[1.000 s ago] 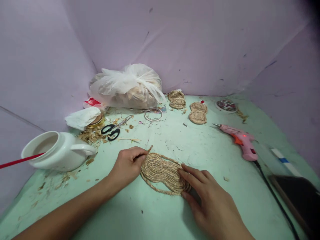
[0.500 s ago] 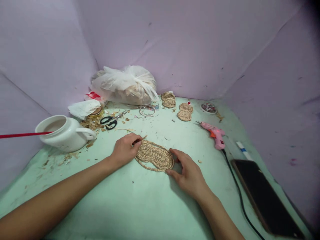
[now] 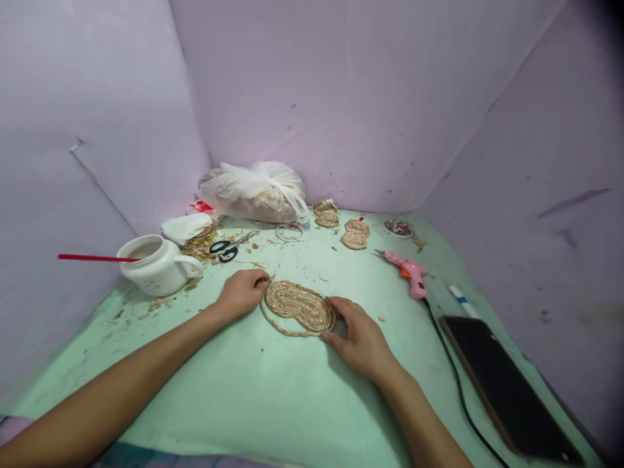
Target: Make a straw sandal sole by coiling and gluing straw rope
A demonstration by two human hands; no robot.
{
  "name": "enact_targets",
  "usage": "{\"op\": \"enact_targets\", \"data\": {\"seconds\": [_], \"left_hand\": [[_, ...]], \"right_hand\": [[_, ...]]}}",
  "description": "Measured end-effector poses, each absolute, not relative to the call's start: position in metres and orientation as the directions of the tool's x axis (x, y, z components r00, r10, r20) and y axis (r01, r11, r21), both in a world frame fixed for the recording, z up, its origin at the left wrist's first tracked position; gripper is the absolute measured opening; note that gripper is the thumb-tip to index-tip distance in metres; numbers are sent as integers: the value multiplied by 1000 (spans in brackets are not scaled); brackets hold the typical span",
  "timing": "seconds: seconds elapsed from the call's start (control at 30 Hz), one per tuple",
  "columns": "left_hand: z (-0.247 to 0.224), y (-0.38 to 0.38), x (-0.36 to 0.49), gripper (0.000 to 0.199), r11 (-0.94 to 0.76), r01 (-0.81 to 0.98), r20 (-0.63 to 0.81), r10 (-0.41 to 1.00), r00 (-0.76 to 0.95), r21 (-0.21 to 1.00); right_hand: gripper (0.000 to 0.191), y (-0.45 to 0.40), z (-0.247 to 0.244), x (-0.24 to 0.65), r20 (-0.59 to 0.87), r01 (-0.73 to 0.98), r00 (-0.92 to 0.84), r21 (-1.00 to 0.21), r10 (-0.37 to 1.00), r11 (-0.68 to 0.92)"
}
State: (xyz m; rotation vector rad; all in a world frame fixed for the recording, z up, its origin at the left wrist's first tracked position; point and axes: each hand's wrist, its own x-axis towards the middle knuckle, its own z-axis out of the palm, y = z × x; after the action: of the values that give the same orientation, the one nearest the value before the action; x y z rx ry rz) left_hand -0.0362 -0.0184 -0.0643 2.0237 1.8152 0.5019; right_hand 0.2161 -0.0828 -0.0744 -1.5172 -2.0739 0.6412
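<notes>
A sole-shaped coil of braided straw cord (image 3: pixel 298 305) lies flat on the green table in front of me. One strand of the cord (image 3: pixel 283 331) runs loose around its near and left edge, with a gap between it and the coil. At the coil's upper left, my left hand (image 3: pixel 242 292) pinches the cord's free end between thumb and fingers. My right hand (image 3: pixel 359 335) grips the coil's right end, thumb on the near side and fingers on the far side.
Right of the coil lie a pink glue gun (image 3: pixel 412 273), its black cable and a dark phone (image 3: pixel 507 390). Farther back are two small straw soles (image 3: pixel 355 235) (image 3: pixel 326 214) and a plastic bag (image 3: pixel 258 195). Scissors (image 3: pixel 231 247) and a white mug (image 3: pixel 158 270) stand left amid scraps.
My left hand has drawn the cord's end slightly away from the coil, widening the gap on the left. My right hand stays at the right end. The camera view has shifted.
</notes>
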Motion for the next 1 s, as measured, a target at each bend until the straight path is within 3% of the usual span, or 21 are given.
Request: {"op": "enact_targets", "data": {"seconds": [0.17, 0.23, 0.3, 0.33, 0.37, 0.4, 0.47, 0.53, 0.6, 0.83, 1.0], "left_hand": [[-35, -27, -54, 17, -88, 825, -214, 945, 246, 559], [-23, -37, -59, 17, -102, 768, -356, 843, 404, 633], [-15, -47, -60, 35, 16, 572, -471, 587, 659, 820], [-14, -50, -58, 38, 109, 459, -443, 528, 725, 882], [-14, -51, -56, 36, 147, 382, -395, 564, 725, 912], [-16, -51, -54, 32, 139, 338, -340, 668, 662, 931], [-25, -44, -49, 23, 42, 363, -188, 907, 377, 931], [-39, -34, -47, 21, 4, 402, -83, 980, 178, 916], [-55, -26, -47, 21, -8, 430, -33, 995, 89, 903], [-89, -16, -40, 18, -166, 576, 146, 986, 81, 800], [-92, -14, -40, 21, -198, 648, 151, 980, 128, 735]], "right_hand": [[52, -83, -73, 218, 81, 691, -245, -684, 966, 233], [52, -84, -72, 218, 23, 667, -198, -730, 980, 152], [52, -84, -72, 219, -22, 655, -149, -751, 989, 82], [52, -84, -73, 219, -30, 654, -135, -754, 990, 66], [51, -83, -74, 220, -29, 656, -127, -752, 991, 62], [50, -83, -75, 220, -22, 658, -124, -750, 992, 66], [46, -82, -78, 221, 6, 667, -126, -740, 992, 89], [45, -82, -80, 222, 37, 673, -130, -731, 991, 115], [45, -81, -80, 223, 47, 675, -129, -728, 991, 122], [42, -78, -76, 223, 21, 681, -104, -727, 994, 87], [38, -74, -76, 225, 0, 636, -80, -770, 997, 50]]}}
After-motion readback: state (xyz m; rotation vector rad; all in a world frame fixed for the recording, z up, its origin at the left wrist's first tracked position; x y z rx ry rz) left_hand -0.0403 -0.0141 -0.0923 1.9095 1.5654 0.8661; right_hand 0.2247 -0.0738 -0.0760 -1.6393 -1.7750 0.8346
